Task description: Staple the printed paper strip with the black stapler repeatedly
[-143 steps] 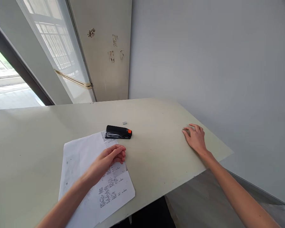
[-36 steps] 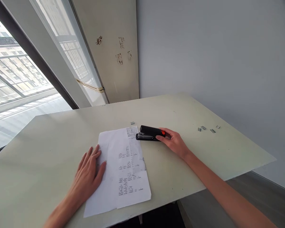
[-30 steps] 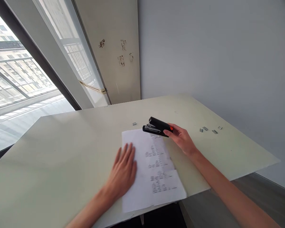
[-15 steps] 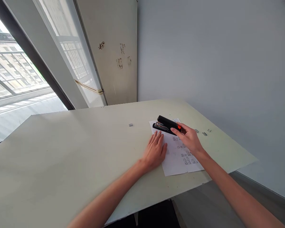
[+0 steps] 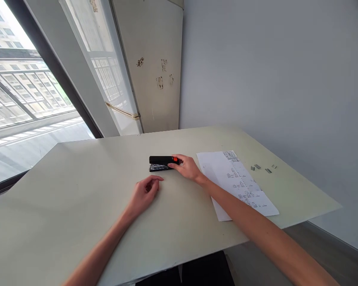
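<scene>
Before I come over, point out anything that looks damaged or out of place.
The beige panel behind the table has brown, blotchy patches that look like surface damage. Small gray pieces lie loosely scattered right of the paper, rather than together.

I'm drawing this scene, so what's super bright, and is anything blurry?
Head view: the window is brightest, washed out in places; same head view: the shiny white panel shows reflections, the stapler looks fairly sharp, the paper has print too fuzzy to read.
</scene>
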A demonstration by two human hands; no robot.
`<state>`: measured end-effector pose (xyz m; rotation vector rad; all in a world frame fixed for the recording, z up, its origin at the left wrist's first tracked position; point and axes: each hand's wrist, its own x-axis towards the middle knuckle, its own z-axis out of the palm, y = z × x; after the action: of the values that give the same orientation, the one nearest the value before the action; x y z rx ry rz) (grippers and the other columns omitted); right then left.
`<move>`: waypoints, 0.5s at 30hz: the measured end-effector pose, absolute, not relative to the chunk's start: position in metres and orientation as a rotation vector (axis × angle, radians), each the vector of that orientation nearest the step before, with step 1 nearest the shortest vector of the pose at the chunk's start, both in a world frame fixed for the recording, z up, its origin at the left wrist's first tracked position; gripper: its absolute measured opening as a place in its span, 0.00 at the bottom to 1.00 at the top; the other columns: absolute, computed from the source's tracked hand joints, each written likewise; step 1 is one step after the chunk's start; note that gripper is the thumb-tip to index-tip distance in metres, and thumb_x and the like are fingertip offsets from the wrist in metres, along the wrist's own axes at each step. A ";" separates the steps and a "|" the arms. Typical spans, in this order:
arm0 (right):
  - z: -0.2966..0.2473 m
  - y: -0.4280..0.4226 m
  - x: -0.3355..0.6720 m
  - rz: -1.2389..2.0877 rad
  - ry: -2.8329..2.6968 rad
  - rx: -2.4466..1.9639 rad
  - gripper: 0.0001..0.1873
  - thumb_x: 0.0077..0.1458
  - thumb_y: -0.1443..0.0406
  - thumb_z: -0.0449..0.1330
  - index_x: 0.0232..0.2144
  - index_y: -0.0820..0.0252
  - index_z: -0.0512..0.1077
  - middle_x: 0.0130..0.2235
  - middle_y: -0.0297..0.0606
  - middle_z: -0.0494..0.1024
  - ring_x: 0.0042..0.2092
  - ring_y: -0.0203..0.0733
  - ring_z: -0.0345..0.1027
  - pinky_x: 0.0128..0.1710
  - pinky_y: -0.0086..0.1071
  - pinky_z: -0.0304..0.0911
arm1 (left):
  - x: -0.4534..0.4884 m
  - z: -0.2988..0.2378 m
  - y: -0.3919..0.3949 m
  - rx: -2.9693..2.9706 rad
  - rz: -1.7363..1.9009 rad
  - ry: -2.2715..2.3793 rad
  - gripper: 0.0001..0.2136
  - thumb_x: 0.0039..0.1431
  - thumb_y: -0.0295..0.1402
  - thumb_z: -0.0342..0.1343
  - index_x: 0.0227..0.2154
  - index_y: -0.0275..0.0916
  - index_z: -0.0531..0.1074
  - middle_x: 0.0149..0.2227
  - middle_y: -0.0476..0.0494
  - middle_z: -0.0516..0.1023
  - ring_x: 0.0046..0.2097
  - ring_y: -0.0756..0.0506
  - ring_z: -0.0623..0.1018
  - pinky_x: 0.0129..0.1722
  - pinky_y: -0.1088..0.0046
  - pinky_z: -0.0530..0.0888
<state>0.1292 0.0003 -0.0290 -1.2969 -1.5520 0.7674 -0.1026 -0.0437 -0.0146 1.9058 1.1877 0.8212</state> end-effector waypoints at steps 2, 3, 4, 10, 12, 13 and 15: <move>-0.028 0.010 0.115 0.798 -1.564 -1.273 0.23 0.55 0.49 0.67 0.48 0.53 0.81 0.44 0.36 0.84 0.41 0.44 0.75 0.45 0.37 0.70 | -0.115 -0.015 -0.044 1.806 0.857 1.225 0.17 0.68 0.43 0.51 0.46 0.39 0.78 0.25 0.52 0.71 0.27 0.49 0.69 0.29 0.73 0.66; -0.027 0.012 0.112 0.806 -1.565 -1.268 0.24 0.55 0.48 0.67 0.49 0.53 0.80 0.44 0.36 0.83 0.41 0.43 0.74 0.45 0.37 0.70 | -0.119 -0.015 -0.044 1.768 0.871 1.233 0.17 0.68 0.44 0.51 0.46 0.38 0.78 0.25 0.52 0.70 0.27 0.49 0.69 0.29 0.74 0.65; -0.027 0.014 0.110 0.810 -1.563 -1.268 0.24 0.55 0.48 0.67 0.49 0.54 0.80 0.44 0.36 0.83 0.41 0.44 0.74 0.45 0.37 0.70 | -0.122 -0.015 -0.045 1.742 0.880 1.236 0.17 0.68 0.44 0.51 0.47 0.38 0.78 0.24 0.52 0.69 0.27 0.49 0.68 0.28 0.74 0.65; -0.031 0.019 0.110 0.792 -1.568 -1.288 0.24 0.55 0.48 0.67 0.48 0.55 0.80 0.42 0.36 0.82 0.41 0.45 0.73 0.45 0.37 0.69 | -0.120 -0.017 -0.046 1.810 0.830 1.244 0.17 0.67 0.44 0.50 0.45 0.40 0.79 0.25 0.52 0.71 0.27 0.48 0.68 0.29 0.73 0.64; -0.035 0.024 0.101 0.783 -1.575 -1.284 0.23 0.55 0.50 0.67 0.48 0.55 0.81 0.43 0.37 0.83 0.41 0.44 0.74 0.45 0.37 0.69 | -0.119 -0.018 -0.045 1.827 0.824 1.245 0.17 0.67 0.44 0.50 0.45 0.40 0.79 0.25 0.52 0.71 0.27 0.48 0.68 0.29 0.73 0.64; -0.037 0.027 0.094 0.780 -1.581 -1.281 0.22 0.55 0.51 0.67 0.48 0.55 0.81 0.44 0.37 0.83 0.40 0.44 0.74 0.45 0.37 0.69 | -0.119 -0.018 -0.045 1.832 0.822 1.247 0.17 0.67 0.43 0.50 0.45 0.40 0.79 0.25 0.52 0.71 0.27 0.48 0.68 0.29 0.73 0.64; -0.041 0.037 0.077 0.778 -1.598 -1.274 0.21 0.55 0.53 0.68 0.48 0.55 0.81 0.44 0.37 0.84 0.40 0.44 0.74 0.46 0.38 0.69 | -0.119 -0.018 -0.045 1.836 0.812 1.254 0.17 0.67 0.43 0.50 0.45 0.40 0.79 0.25 0.52 0.71 0.28 0.48 0.68 0.29 0.73 0.65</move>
<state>0.0771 0.0374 -0.0413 -1.2742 -1.5979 0.7780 -0.1190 -0.0447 -0.0178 1.8356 1.2535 0.8117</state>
